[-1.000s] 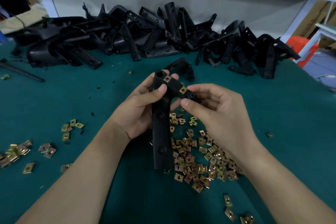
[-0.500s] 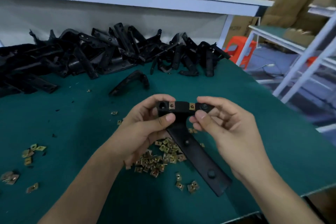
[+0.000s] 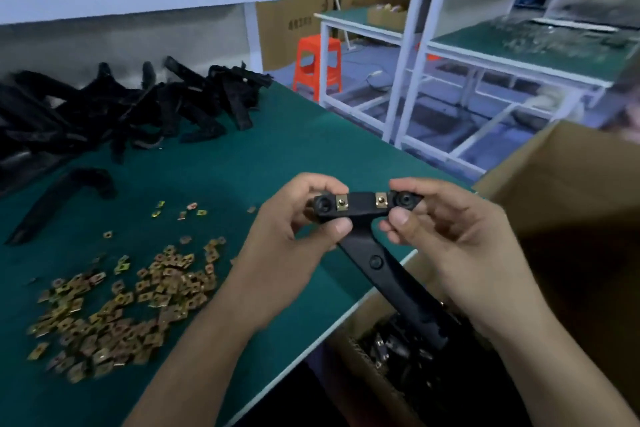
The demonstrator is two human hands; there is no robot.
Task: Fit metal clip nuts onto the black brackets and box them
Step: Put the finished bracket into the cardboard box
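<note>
I hold a black T-shaped bracket (image 3: 360, 208) in both hands above the table's right edge. Two brass clip nuts (image 3: 342, 202) sit on its crossbar. My left hand (image 3: 287, 239) pinches the left end of the crossbar, and my right hand (image 3: 450, 236) pinches the right end. The bracket's long stem slants down to the right over an open cardboard box (image 3: 568, 184) that holds several black brackets (image 3: 398, 347). A pile of loose clip nuts (image 3: 121, 305) lies on the green table (image 3: 277, 149) to the left.
A heap of black brackets (image 3: 121, 107) lies at the back left of the table, with one lone bracket (image 3: 59, 198) in front of it. Beyond the table stand an orange stool (image 3: 317, 62), white shelving frames (image 3: 415, 45) and stacked cartons.
The view has swung to the right. Both hands have carried the bracket rightward past the table's edge, and its stem now hangs over the cardboard box.
</note>
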